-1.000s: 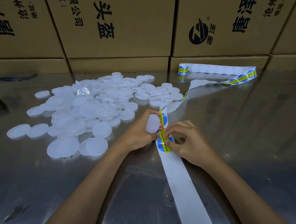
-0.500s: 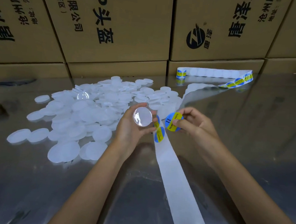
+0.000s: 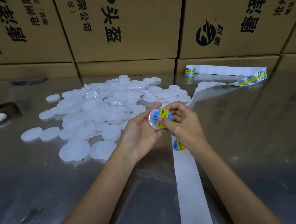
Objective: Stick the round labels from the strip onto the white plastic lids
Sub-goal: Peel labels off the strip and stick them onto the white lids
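At frame centre, the left hand [image 3: 140, 134] grips a lid [image 3: 151, 123]; the right hand [image 3: 182, 126] presses a label [image 3: 162, 115] onto it with curled fingers, above the strip [image 3: 189, 180].

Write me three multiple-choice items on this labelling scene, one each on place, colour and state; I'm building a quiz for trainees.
1. Where is the heap of unlabelled lids?
A. left of the hands
B. right of the strip
C. on the boxes

2. What colours is the label being applied?
A. red and white
B. blue and yellow
C. green and black

3. What does the right hand do?
A. rests flat on the table
B. presses the label onto the held lid
C. lifts a box

Key: 1 A, the heap lies left; 2 B, blue disc, yellow band; 3 B, its thumb presses the label while the left hand holds the lid.
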`<state>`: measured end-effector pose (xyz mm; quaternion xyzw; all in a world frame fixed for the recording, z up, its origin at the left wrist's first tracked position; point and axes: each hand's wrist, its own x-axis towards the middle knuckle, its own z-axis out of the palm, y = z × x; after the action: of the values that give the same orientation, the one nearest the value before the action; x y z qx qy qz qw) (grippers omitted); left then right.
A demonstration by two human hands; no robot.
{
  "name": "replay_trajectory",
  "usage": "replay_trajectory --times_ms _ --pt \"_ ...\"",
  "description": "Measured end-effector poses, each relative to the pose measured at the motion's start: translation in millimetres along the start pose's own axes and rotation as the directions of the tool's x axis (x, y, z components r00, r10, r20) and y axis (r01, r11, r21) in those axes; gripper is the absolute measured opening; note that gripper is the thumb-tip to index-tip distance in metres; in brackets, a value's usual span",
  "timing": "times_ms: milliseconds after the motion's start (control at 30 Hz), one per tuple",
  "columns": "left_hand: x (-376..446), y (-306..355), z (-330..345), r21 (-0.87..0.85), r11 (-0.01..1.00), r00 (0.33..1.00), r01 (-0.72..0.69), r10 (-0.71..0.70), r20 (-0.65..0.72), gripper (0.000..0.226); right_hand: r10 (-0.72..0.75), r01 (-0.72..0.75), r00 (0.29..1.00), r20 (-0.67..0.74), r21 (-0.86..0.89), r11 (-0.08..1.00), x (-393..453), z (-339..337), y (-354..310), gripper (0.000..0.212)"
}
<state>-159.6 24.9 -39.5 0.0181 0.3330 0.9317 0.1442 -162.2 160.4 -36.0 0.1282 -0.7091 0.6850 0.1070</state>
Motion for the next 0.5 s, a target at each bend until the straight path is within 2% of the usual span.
replay_trajectory --times_ms 400,467,500 --pt "-2.6 -8.9 6.9 0.072 0.997 0.999 -0.024 0.026 -0.023 0.042 -0.068 0.056 0.996 -0.059 -0.196 0.979 -1.1 0.7 11.8 0.022" --pt "-3.5 -8.8 7.2 0.038 0.999 1.000 -0.014 0.015 0.000 0.041 -0.128 0.102 0.989 -0.080 -0.271 0.957 -3.9 -1.4 12.7 0.028" --pt "-3.9 -8.8 6.9 0.027 1.000 1.000 -0.006 0.006 0.010 0.041 -0.147 0.112 0.984 -0.097 -0.305 0.946 -5.0 -3.8 13.5 0.038"
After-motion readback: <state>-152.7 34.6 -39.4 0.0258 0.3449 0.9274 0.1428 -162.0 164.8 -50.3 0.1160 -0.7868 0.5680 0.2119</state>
